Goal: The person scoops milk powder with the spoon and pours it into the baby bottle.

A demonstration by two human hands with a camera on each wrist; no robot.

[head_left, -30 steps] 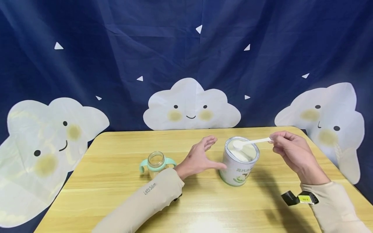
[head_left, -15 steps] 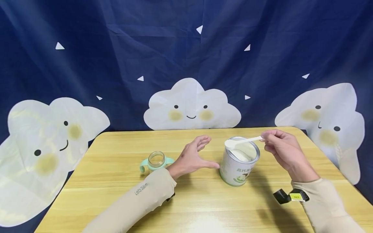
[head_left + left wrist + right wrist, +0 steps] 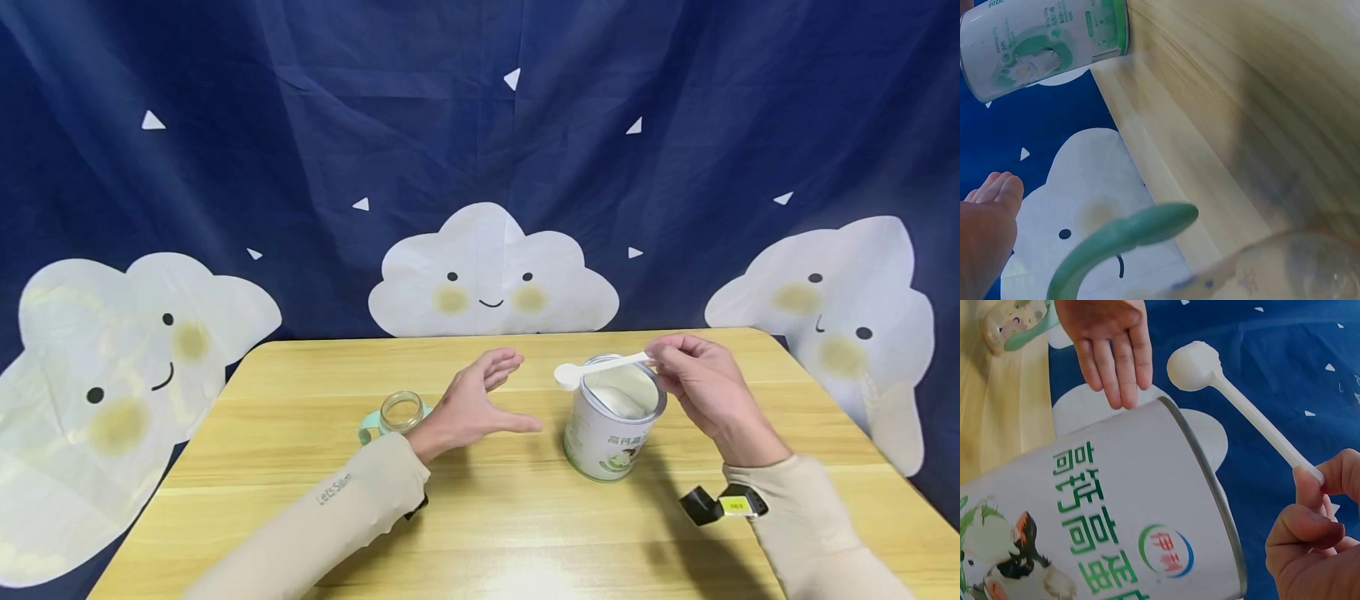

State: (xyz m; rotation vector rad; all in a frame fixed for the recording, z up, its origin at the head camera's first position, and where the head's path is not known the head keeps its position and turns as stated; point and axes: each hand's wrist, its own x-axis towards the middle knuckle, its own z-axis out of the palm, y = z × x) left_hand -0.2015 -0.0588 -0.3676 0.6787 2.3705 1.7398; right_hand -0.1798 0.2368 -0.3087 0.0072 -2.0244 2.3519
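Note:
My right hand (image 3: 701,387) pinches the end of a long-handled white scoop (image 3: 1254,415) between thumb and fingers. The scoop's bowl, heaped with white powder, is past the left rim of an open milk powder can (image 3: 611,437). Pale powder shows inside the can, which stands upright and carries green lettering and a cow picture. My left hand (image 3: 472,404) hangs in the air left of the can, fingers extended and thumb spread, holding nothing. Behind its wrist stands a clear baby bottle (image 3: 402,412) without a lid, its mint-green handles (image 3: 1125,240) partly hidden by the hand and sleeve.
The wooden table (image 3: 517,533) has rounded far corners. A dark blue curtain (image 3: 322,125) with smiling white clouds hangs behind its far edge. A black wrist device (image 3: 723,504) sits on the right sleeve.
My right hand has carried the scoop leftward, from over the can's opening to beyond its left rim. My left hand has drawn back left from the can, covering more of the bottle.

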